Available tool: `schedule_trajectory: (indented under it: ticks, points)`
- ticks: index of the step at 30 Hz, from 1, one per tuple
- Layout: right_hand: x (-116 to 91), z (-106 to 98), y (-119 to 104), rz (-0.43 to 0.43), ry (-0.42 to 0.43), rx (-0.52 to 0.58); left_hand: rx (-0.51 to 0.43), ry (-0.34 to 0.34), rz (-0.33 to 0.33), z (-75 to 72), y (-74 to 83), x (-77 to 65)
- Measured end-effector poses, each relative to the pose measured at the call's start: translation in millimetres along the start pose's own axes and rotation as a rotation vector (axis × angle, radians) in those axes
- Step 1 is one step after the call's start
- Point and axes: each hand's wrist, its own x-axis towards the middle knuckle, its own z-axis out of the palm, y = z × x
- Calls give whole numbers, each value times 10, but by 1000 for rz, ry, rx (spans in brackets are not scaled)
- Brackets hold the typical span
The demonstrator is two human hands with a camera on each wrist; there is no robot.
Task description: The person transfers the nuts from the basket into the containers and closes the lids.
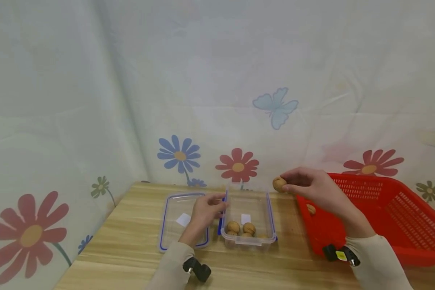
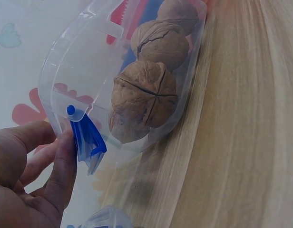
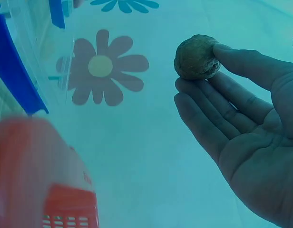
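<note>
My right hand (image 1: 308,186) pinches a walnut (image 1: 279,184) between thumb and fingertips. It is held in the air between the clear box and the red basket; the right wrist view shows the same walnut (image 3: 196,57) at the fingertips. A clear plastic box (image 1: 248,241) with blue latches stands uncovered on the table, several walnuts (image 1: 249,228) gathered at its near end. At the box's left side, my left hand (image 1: 206,209) grips the rim beside a blue latch (image 2: 87,137) with thumb and fingers. Walnuts (image 2: 146,92) show through the box wall in the left wrist view.
The box's clear lid (image 1: 170,209), edged in blue, lies flat left of the box. On the right stands a red basket (image 1: 384,245), with a walnut (image 1: 311,209) inside near its left wall. A flowered curtain (image 1: 203,100) hangs behind the wooden table (image 1: 119,241).
</note>
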Motion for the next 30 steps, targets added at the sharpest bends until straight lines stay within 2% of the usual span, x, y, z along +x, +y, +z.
schedule_trajectory:
  ticks: [6,14,30]
  points:
    - [21,177,1,9,-18,35,1,11,-13,-11,-11,2]
    - [33,371,35,29,-70,62,4,-5,1,-8,-10,14]
    - [73,577,146,55,-184,63,-7,-1,-17,-4,37,-24]
